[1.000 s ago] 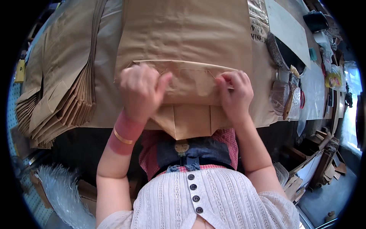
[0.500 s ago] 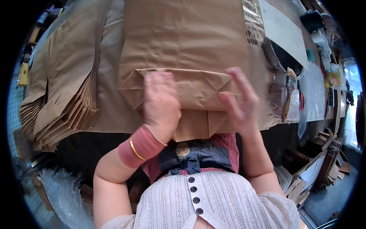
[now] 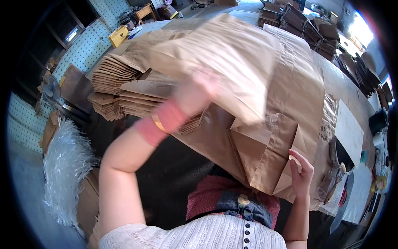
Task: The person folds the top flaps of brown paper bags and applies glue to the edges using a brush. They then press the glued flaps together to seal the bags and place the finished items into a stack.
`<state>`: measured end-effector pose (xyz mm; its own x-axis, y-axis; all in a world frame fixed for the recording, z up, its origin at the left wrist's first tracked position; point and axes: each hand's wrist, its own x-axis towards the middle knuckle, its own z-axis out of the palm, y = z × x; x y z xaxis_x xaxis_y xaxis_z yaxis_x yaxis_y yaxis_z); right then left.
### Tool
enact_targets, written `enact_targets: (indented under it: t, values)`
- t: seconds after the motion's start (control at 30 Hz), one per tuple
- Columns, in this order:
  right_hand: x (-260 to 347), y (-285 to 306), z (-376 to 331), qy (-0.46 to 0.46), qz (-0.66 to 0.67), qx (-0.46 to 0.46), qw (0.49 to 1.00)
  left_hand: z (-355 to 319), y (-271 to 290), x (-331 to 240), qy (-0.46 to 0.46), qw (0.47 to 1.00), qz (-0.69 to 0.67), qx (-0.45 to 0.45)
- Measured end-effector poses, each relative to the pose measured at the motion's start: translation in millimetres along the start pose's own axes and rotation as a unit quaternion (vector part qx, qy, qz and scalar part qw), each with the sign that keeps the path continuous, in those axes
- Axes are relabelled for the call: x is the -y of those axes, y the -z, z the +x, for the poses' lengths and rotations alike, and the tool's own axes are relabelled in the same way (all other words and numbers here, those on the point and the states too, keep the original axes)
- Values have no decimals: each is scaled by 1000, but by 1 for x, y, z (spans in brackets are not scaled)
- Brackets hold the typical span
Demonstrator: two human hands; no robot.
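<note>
Fingers of the right hand [image 3: 304, 174]: thumb and index parted, nothing visibly pinched, beside the bottom folds of a flat kraft paper bag [image 3: 269, 153]. Left hand [image 3: 202, 87] blurred at the near edge of a second kraft paper sack [image 3: 226, 54]; finger grip unclear. Sack slants over the worktable [image 3: 342, 85], between the fanned bag stack [image 3: 114, 74] and the flat bag. Best handling, I'd judge: sack level, its corner clear of those folds. Left elbow bent outward, forearm angled inward; right forearm nearly upright.
</note>
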<state>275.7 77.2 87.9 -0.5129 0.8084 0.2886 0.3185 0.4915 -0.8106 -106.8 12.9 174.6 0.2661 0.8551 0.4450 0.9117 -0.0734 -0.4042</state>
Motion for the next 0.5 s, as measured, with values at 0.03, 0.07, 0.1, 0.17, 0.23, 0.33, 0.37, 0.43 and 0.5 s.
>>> enact_targets:
  t: [0.03,0.07,0.1,0.17,0.23,0.33,0.37,0.43,0.5]
  values:
    - [-2,1,-1,-15,-2,-2,1000,-14,6,28,4,998,56,24]
    - [-3,-4,-2,-27,11,5,1000,-39,6,64,4,995,88,37]
    - [-7,-8,-3,-23,14,16,1000,-61,6,93,19,997,76,26]
    - [-16,-15,-2,-13,24,38,999,-105,10,127,37,997,53,39]
    - [-16,-22,1,21,4,52,998,-148,-8,139,45,995,17,82]
    - [-20,-22,3,28,-29,71,997,-164,-24,103,66,986,-43,149]
    - [-21,-23,5,24,-35,78,996,-163,-24,104,84,982,-62,155]
    - [-21,-16,2,19,-37,85,996,-156,-28,104,118,971,-114,172]
    - [-22,3,-3,41,-56,70,995,-127,-4,89,129,965,-77,216]
